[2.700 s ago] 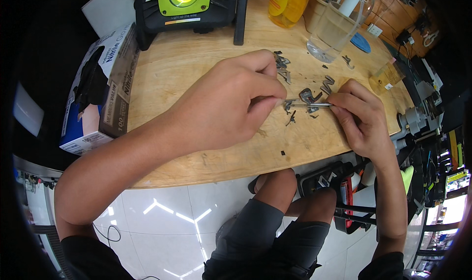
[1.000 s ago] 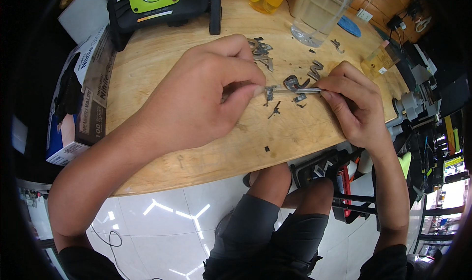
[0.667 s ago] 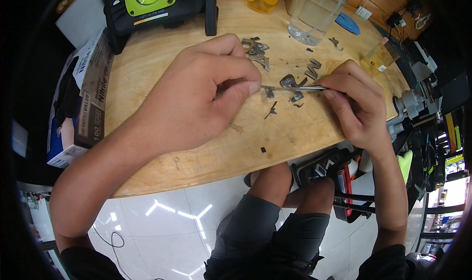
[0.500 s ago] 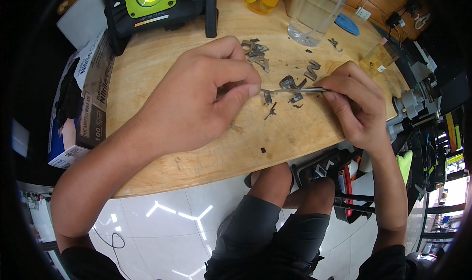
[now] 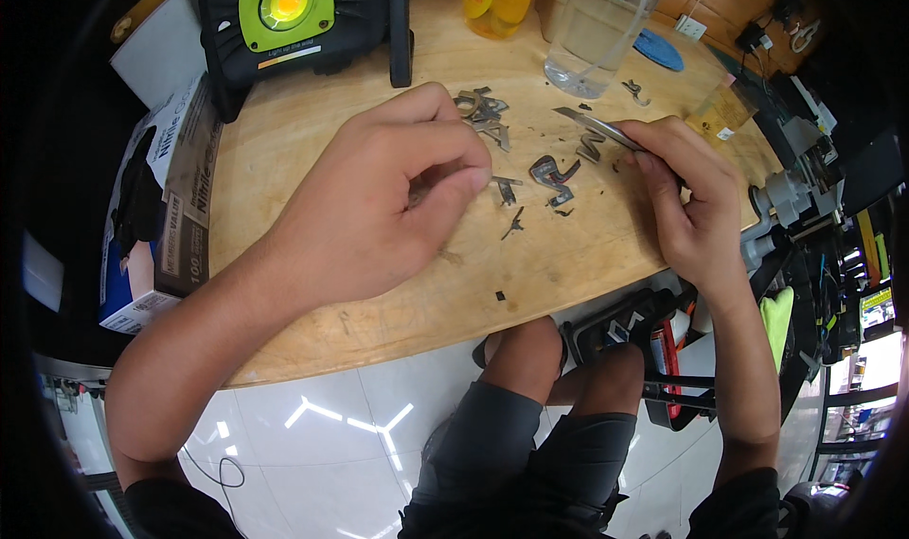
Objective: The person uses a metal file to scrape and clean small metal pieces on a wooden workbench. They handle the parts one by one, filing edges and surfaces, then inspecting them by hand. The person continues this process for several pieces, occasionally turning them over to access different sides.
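My left hand (image 5: 379, 208) hovers over the round wooden table (image 5: 312, 123) with thumb and fingertips pinched together; whether a tiny piece sits between them cannot be told. My right hand (image 5: 691, 208) grips metal tweezers (image 5: 597, 127), whose tips point up and left, lifted off the table. Between the hands lie small dark metal pieces (image 5: 554, 175) and thin fragments (image 5: 507, 191). A further heap of grey metal pieces (image 5: 481, 111) lies just beyond my left fingers.
A black and green work lamp (image 5: 294, 14) stands at the far edge. A clear glass (image 5: 592, 42) and a yellow bottle (image 5: 497, 0) stand beside it. A glove box (image 5: 156, 208) lies at the left. A blue disc (image 5: 658, 52) lies far right.
The tweezers no longer reach to my left fingertips; my right hand has drawn them back and tilted them upward. The hands are now apart, with the metal pieces lying between them.
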`<action>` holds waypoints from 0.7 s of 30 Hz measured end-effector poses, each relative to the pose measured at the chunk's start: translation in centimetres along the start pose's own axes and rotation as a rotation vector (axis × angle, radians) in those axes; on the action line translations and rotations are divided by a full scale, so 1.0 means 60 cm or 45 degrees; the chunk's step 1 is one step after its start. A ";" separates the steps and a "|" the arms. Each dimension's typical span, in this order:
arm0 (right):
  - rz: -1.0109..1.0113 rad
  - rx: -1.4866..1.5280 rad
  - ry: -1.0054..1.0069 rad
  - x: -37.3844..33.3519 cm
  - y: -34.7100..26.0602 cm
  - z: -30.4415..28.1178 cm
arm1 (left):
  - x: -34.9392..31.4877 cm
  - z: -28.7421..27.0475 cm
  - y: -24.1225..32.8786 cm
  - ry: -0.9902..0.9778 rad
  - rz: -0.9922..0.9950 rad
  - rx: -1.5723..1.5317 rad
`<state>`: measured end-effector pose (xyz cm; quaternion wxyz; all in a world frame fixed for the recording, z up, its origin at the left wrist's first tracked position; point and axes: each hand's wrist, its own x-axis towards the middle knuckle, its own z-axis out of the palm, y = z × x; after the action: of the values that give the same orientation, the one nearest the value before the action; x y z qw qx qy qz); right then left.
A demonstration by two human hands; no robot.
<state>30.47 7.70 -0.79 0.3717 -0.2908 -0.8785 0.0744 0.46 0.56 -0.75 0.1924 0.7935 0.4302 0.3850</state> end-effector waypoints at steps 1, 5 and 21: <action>-0.041 0.010 0.014 0.000 0.004 -0.001 | 0.001 0.000 0.001 0.006 0.000 -0.010; -0.077 -0.029 -0.045 0.011 -0.014 -0.011 | -0.003 -0.005 0.000 0.136 -0.041 -0.092; 0.204 0.307 -0.078 0.076 -0.234 0.156 | 0.000 -0.083 0.023 0.611 0.424 0.163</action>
<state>15.03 -0.46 0.21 0.3699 -0.3107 -0.8481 0.2176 -2.63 -0.33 3.27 -0.0309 0.7500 0.3506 0.5600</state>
